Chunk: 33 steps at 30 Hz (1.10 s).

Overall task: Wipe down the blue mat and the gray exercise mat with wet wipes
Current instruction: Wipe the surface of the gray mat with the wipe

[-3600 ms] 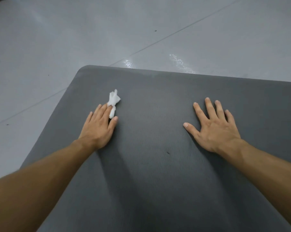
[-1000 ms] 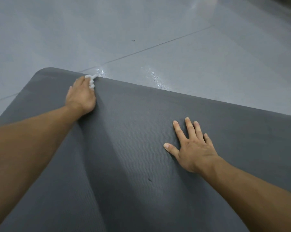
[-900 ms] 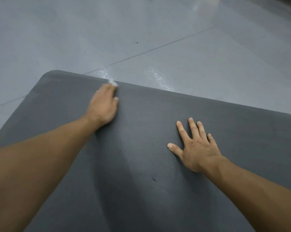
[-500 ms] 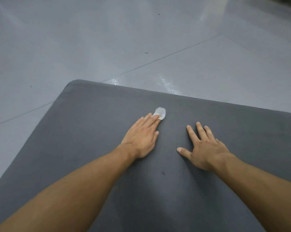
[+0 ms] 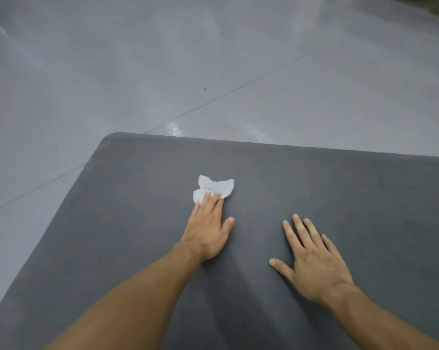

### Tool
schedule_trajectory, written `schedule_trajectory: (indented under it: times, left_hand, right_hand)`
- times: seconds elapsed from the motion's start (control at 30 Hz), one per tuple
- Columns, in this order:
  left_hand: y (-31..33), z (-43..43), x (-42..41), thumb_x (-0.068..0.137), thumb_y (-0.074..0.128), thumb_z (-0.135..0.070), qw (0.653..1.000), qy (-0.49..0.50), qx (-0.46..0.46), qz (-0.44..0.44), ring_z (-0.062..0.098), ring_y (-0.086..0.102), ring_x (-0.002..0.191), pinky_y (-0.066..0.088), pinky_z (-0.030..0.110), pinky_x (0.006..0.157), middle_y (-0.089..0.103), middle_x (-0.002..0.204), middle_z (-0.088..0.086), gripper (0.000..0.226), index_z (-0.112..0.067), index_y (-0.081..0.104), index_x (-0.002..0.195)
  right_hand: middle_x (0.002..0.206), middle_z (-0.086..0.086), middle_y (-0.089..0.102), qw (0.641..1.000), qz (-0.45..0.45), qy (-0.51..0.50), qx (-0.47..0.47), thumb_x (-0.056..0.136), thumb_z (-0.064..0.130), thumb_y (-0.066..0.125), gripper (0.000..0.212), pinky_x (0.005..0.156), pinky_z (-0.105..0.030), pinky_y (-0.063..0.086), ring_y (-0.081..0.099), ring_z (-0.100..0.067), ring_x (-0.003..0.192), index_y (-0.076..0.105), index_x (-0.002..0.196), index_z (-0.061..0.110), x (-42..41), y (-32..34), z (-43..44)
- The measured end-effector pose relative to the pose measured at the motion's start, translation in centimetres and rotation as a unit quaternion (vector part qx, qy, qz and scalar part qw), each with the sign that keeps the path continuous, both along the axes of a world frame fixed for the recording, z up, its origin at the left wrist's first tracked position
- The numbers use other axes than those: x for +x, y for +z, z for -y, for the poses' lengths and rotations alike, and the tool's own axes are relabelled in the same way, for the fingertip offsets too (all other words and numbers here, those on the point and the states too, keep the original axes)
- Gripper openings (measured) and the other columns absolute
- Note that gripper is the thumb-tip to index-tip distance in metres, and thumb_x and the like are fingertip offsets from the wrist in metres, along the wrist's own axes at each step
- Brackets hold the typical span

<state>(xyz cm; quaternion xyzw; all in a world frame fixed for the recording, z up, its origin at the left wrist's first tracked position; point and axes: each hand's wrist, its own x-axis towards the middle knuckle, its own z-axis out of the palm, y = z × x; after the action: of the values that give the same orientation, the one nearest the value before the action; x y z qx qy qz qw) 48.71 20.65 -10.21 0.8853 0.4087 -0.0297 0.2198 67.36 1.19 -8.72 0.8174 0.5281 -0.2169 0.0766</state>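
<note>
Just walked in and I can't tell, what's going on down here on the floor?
A person is wiping the gray exercise mat, which lies on the pale floor. The left hand presses a crumpled white wet wipe against the mat with straight fingers, towards its far end. The right hand rests flat beside it, fingers spread. No blue mat is in view.

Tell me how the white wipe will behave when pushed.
Crumpled and limp-looking, the wipe will likely bunch up, not slide flat. Pinned by fingertips of the left hand, it seems light and may drag on the textured gray mat.
</note>
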Motion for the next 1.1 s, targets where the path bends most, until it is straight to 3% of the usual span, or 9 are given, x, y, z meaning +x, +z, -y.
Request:
schedule_trajectory:
  times: [0.13,0.27,0.47,0.57,0.67,0.77,0.9,1.0,1.1]
  left_hand:
    - [0.3,8.9,4.3,0.095,0.009,-0.061,0.991,-0.134,0.004,0.002,0.015,-0.008,0.159,-0.009,0.035,0.128,0.013,0.172,-0.002,0.084,-0.014,0.019,0.164]
    - [0.3,11.2,5.0,0.1,0.01,-0.053,0.984,-0.172,0.038,-0.009,0.014,-0.001,0.159,-0.006,0.035,0.128,0.018,0.171,-0.003,0.075,-0.015,0.024,0.163]
    - [0.0,3.5,0.0,0.093,0.002,-0.055,0.993,-0.03,0.087,-0.071,0.028,0.023,0.155,0.013,0.041,0.128,0.03,0.167,0.008,0.086,-0.009,0.035,0.158]
    - [-0.1,-0.1,-3.6,0.097,0.011,-0.053,0.99,0.028,0.109,-0.09,0.033,0.033,0.149,0.027,0.048,0.122,0.041,0.159,0.014,0.08,-0.003,0.05,0.146]
    - [0.3,-1.0,-5.3,0.103,0.026,-0.048,0.987,0.105,0.089,-0.078,0.033,0.028,0.151,0.026,0.051,0.123,0.036,0.161,0.013,0.069,-0.003,0.043,0.151]
    - [-0.1,1.5,-4.6,0.1,0.024,-0.055,0.996,-0.016,0.079,-0.032,0.032,0.022,0.156,0.016,0.042,0.128,0.033,0.164,0.014,0.079,-0.004,0.033,0.159]
    - [-0.5,7.6,-0.8,0.101,0.028,-0.057,0.993,-0.107,0.041,0.033,0.03,0.029,0.152,0.008,0.033,0.128,0.037,0.162,0.016,0.078,-0.004,0.036,0.158]
    - [-0.2,13.1,2.1,0.103,0.022,-0.054,0.973,-0.225,0.047,0.03,0.022,0.015,0.158,0.002,0.034,0.129,0.028,0.168,0.008,0.074,-0.01,0.027,0.162]
    - [-1.0,14.7,2.5,0.106,0.02,-0.049,0.972,-0.225,0.066,0.021,0.017,0.008,0.159,0.003,0.036,0.13,0.026,0.169,0.002,0.068,-0.013,0.027,0.162]
  right_hand:
    - [0.17,0.004,-0.02,1.0,0.01,-0.021,0.013,0.077,0.085,-0.006,0.105,0.129,-0.042,0.005,-0.013,-0.017,0.159,-0.008,0.165,0.027,0.5,-0.6,2.5]
    - [0.168,0.006,-0.025,0.999,0.004,-0.013,0.03,0.08,0.084,-0.004,0.102,0.128,-0.038,0.001,-0.017,-0.015,0.158,-0.01,0.165,0.028,1.0,-0.8,3.3]
    - [0.171,0.004,-0.022,0.999,0.013,0.003,0.03,0.077,0.087,-0.004,0.104,0.129,-0.039,-0.001,-0.02,-0.017,0.158,-0.015,0.164,0.03,1.4,-1.3,3.8]
    - [0.171,0.004,-0.022,0.999,0.008,-0.001,0.036,0.079,0.086,-0.004,0.103,0.129,-0.039,-0.002,-0.021,-0.016,0.158,-0.015,0.164,0.03,1.3,-1.4,4.1]
    - [0.172,0.004,-0.021,0.999,0.001,-0.01,0.041,0.077,0.085,-0.005,0.104,0.13,-0.04,-0.002,-0.02,-0.016,0.158,-0.013,0.164,0.029,1.3,-1.4,4.2]
    - [0.172,0.004,-0.021,0.999,0.005,-0.011,0.045,0.076,0.084,-0.006,0.105,0.129,-0.039,-0.002,-0.02,-0.016,0.158,-0.012,0.165,0.027,1.1,-1.4,4.4]
    - [0.172,0.005,-0.019,0.998,0.014,-0.025,0.054,0.08,0.084,-0.002,0.105,0.128,-0.037,-0.003,-0.019,-0.014,0.158,-0.01,0.165,0.024,1.1,-1.7,5.6]
    - [0.172,0.005,-0.017,0.997,0.019,-0.035,0.069,0.086,0.081,0.003,0.098,0.127,-0.035,-0.003,-0.017,-0.012,0.158,-0.006,0.166,0.025,1.1,-2.0,6.9]
    - [0.173,0.006,-0.01,0.995,0.006,-0.037,0.092,0.092,0.071,0.004,0.087,0.128,-0.035,-0.001,-0.012,-0.011,0.159,0.004,0.167,0.027,1.5,-2.0,8.1]
